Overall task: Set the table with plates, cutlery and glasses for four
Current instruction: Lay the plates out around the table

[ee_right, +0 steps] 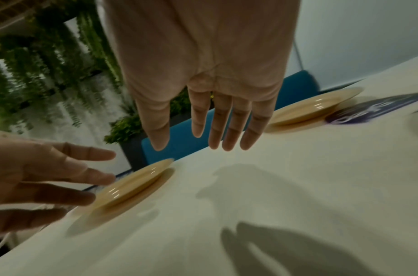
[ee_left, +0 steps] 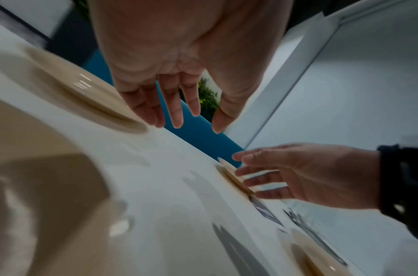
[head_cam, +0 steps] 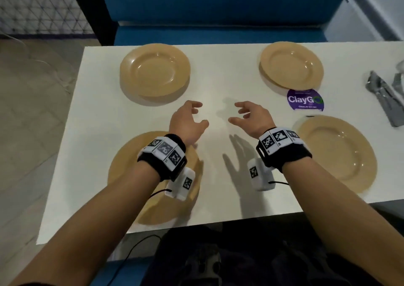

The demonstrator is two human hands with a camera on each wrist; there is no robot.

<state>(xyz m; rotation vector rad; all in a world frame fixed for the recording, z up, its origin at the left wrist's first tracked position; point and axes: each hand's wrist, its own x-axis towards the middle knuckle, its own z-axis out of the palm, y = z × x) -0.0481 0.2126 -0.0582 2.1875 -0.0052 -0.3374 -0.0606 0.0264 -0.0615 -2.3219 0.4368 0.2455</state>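
Four tan plates lie on the white table (head_cam: pixel 220 89): far left (head_cam: pixel 155 73), far right (head_cam: pixel 291 64), near right (head_cam: pixel 336 154), and near left (head_cam: pixel 122 167), partly under my left forearm. Grey cutlery (head_cam: pixel 384 99) lies at the table's right edge. My left hand (head_cam: pixel 197 115) and right hand (head_cam: pixel 237 113) hover over the middle of the table, palms facing each other, fingers loosely spread, both empty. The left wrist view shows my left hand (ee_left: pixel 179 112) bare above the table. The right wrist view shows my right hand (ee_right: pixel 203 130) with straight fingers and nothing in it.
A purple round ClayGo sticker (head_cam: pixel 306 99) sits on the table between the two right plates. A blue bench (head_cam: pixel 218 12) runs along the far side. The table's left edge drops to a tiled floor (head_cam: pixel 32 110).
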